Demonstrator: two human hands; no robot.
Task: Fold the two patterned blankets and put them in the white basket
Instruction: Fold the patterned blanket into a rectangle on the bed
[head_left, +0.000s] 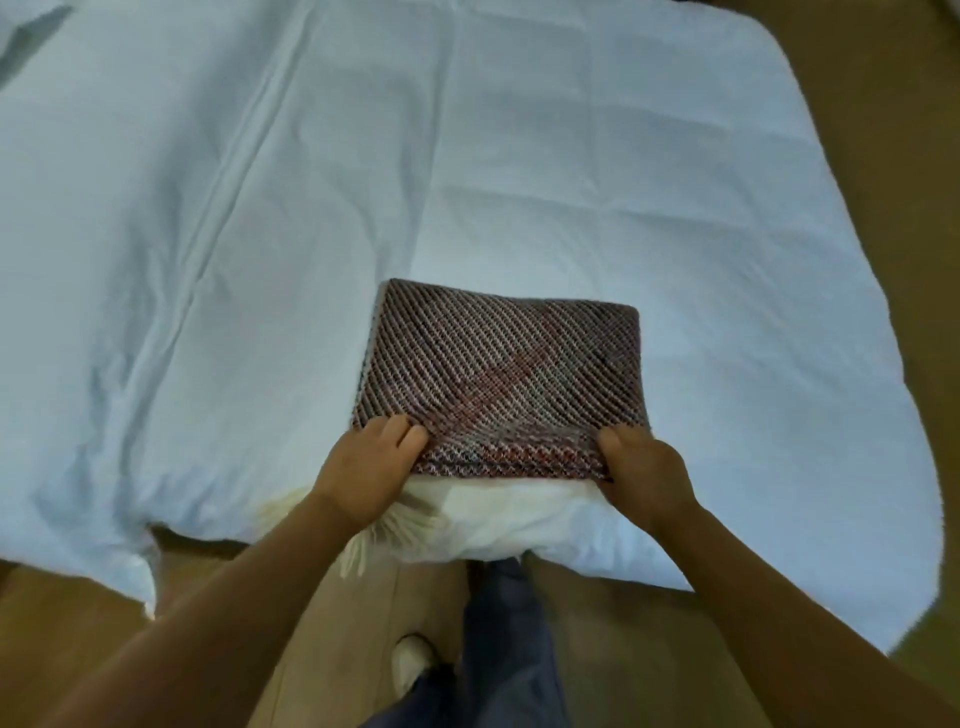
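Observation:
A folded patterned blanket (501, 376), dark with diagonal stripes and a reddish band, lies as a thick rectangle near the front edge of the bed. My left hand (366, 470) grips its near left corner, thumb on top. My right hand (644, 475) grips its near right corner the same way. Cream fringe (384, 530) hangs out below the near edge, under my left hand. Neither the second blanket nor the white basket is in view.
A pale blue-white sheet (260, 234), lightly creased, covers the bed. Wooden floor (613, 649) runs along the bed's right side and front edge. My legs and one shoe (413, 662) stand on the floor below the blanket.

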